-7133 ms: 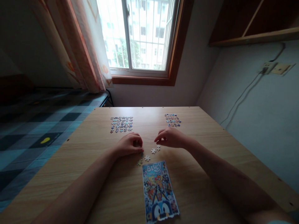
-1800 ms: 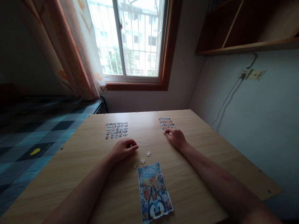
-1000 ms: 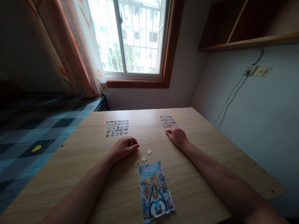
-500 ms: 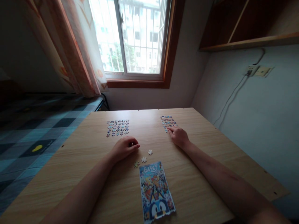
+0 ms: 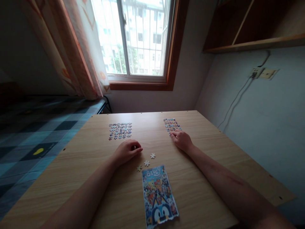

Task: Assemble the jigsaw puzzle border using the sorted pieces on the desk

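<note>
Both left hand (image 5: 125,152) and right hand (image 5: 182,140) are half-curling on the counter (image 5: 202,184), right touching a puzzle piece (image 5: 169,133); can't tell grips.

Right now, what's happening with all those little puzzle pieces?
A person has both hands over a wooden table. The right hand has its fingertips at the near edge of the right-hand group of puzzle pieces; whether it grips one is too small to tell. The left hand is loosely curled, near three loose pieces. Another group of pieces lies farther left, and a colorful picture sheet lies nearest the person.
</note>
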`<state>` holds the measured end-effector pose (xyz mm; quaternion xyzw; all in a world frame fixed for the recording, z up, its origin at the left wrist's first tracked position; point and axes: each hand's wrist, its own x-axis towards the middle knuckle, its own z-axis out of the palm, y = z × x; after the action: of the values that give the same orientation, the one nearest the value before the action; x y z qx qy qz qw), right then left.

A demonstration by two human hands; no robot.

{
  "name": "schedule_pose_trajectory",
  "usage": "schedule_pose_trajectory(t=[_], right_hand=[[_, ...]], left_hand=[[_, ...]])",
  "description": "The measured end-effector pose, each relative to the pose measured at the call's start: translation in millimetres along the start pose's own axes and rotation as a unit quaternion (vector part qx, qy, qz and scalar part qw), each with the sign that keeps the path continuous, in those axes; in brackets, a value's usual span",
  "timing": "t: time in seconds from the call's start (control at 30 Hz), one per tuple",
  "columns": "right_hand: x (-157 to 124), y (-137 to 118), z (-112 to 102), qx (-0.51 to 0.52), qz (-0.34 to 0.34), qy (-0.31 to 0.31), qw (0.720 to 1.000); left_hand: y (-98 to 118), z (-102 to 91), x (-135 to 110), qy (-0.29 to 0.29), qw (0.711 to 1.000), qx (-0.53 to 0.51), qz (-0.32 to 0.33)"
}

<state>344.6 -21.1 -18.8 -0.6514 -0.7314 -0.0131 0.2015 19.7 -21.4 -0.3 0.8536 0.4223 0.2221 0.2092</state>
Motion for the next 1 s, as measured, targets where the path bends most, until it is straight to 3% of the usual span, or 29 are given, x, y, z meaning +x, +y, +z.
schedule_pose_trajectory(t=[0.27, 0.47, 0.53, 0.7, 0.83, 1.0], right_hand=[[1, 3, 5, 0.004, -0.006, 0.005, 1.000], [1, 10, 5, 0.084, -0.036, 0.089, 0.992], [-2, 8, 3, 0.108, -0.092, 0.089, 0.986], [-14, -17, -12, 0.099, -0.330, 0.027, 0.939], [-24, -37, -19, 0.071, -0.383, -0.013, 0.921], [-27, -45, -13, 0.030, -0.424, -0.056, 0.903]], left_hand=[[-3, 1.8, 1, 0.001, 1.000, 0.004, 0.008], [-1, 1.4, 0, 0.004, 1.000, 0.001, 0.008], [0, 0.7, 0, -0.001, 1.000, -0.005, 0.003], [4, -2.3, -2, -0.022, 1.000, -0.012, 0.005], [7, -4.7, -2, -0.044, 0.998, -0.001, 0.042], [13, 0.3, -4, -0.036, 0.996, 0.055, 0.052]])
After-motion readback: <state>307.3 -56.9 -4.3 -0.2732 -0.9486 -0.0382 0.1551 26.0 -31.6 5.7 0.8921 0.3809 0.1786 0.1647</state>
